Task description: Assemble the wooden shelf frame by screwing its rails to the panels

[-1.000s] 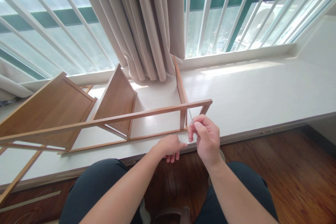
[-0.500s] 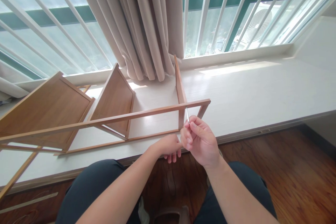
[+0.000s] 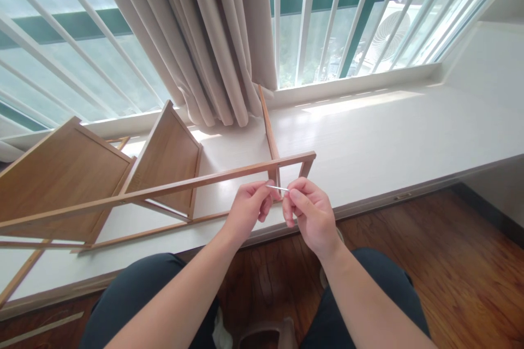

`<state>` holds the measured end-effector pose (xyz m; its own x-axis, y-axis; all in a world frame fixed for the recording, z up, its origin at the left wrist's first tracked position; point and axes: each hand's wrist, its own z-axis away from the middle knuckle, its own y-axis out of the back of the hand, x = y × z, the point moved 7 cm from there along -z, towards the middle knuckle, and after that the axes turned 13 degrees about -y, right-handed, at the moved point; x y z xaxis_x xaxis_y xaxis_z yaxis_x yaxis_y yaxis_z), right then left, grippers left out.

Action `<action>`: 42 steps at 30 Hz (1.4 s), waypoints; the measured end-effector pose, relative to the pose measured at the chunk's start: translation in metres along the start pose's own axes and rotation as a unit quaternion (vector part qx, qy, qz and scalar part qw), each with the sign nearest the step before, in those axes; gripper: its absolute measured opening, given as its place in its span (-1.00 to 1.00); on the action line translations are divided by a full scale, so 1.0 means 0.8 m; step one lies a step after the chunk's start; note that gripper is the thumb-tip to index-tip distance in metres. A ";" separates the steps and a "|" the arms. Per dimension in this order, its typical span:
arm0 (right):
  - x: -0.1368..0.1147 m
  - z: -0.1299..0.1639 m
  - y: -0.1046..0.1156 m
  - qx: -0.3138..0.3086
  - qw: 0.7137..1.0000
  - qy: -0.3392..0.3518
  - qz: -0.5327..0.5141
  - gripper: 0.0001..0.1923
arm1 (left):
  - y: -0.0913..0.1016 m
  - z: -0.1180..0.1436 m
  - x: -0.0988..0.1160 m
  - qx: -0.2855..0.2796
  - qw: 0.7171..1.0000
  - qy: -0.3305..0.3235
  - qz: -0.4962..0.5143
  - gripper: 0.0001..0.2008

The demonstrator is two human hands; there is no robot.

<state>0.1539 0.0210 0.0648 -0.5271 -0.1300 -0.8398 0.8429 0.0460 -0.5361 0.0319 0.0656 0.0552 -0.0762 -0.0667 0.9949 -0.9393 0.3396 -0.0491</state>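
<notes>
Centre frame: my left hand [image 3: 245,208] and right hand [image 3: 309,217] both pinch the thin metal key [image 3: 277,188]; wooden rack [image 3: 164,174] mostly assembled, end joint unfinished, I judge.

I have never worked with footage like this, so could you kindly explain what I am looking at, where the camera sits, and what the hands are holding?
There is no machine here: a person wears a camera on the head, looking forward and down, so you see their own arms and dark-trousered knees. The left hand and right hand pinch a thin metal tool, probably a small hex key, between their fingertips. Just behind it lies a partly assembled wooden shelf frame on its side, resting on a wide white window ledge. A beige curtain hangs behind, in front of barred windows.
</notes>
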 end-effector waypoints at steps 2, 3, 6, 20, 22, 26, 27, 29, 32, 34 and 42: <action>0.000 0.001 0.002 0.012 0.999 0.015 0.032 -0.81 | 0.000 0.002 0.007 0.019 0.999 0.000 0.040 -0.65; 0.000 0.002 0.002 0.017 0.999 0.022 0.044 -0.80 | 0.000 0.002 0.009 0.025 0.998 0.002 0.055 -0.67; 0.001 0.006 0.005 0.030 0.995 0.047 0.082 -0.82 | -0.003 0.005 0.011 0.031 0.995 0.018 0.092 -0.73; -0.022 0.013 -0.004 0.054 0.916 0.159 0.364 -0.89 | -0.009 0.005 0.026 0.009 0.994 0.071 0.086 -0.65; -0.023 0.014 -0.008 0.049 0.905 0.173 0.387 -0.92 | -0.009 0.004 0.028 -0.001 0.995 0.072 0.074 -0.67; -0.025 0.015 -0.009 0.061 0.892 0.191 0.404 -0.93 | -0.005 0.003 0.031 0.025 0.995 0.058 0.071 -0.72; -0.026 0.016 -0.009 0.073 0.890 0.200 0.404 -0.92 | -0.004 0.003 0.031 0.032 0.995 0.055 0.076 -0.72; -0.030 0.018 -0.008 0.097 0.882 0.221 0.404 -0.92 | -0.006 0.003 0.032 0.036 0.994 0.052 0.087 -0.73; -0.033 0.022 -0.008 0.124 0.876 0.249 0.393 -0.94 | -0.012 0.002 0.032 0.034 0.992 0.057 0.110 -0.74; -0.034 0.024 -0.008 0.146 0.873 0.267 0.382 -0.95 | -0.017 0.002 0.032 0.030 0.989 0.067 0.128 -0.73; -0.021 0.025 0.000 0.203 0.877 0.290 0.324 -0.87 | -0.029 0.002 0.030 0.013 0.979 0.095 0.181 -0.69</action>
<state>0.1647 0.0036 0.0807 0.2100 0.3238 -0.9225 0.8931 -0.4474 0.0462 0.0514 0.0545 0.0804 -0.3437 0.2297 0.9105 -0.8708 0.2849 -0.4006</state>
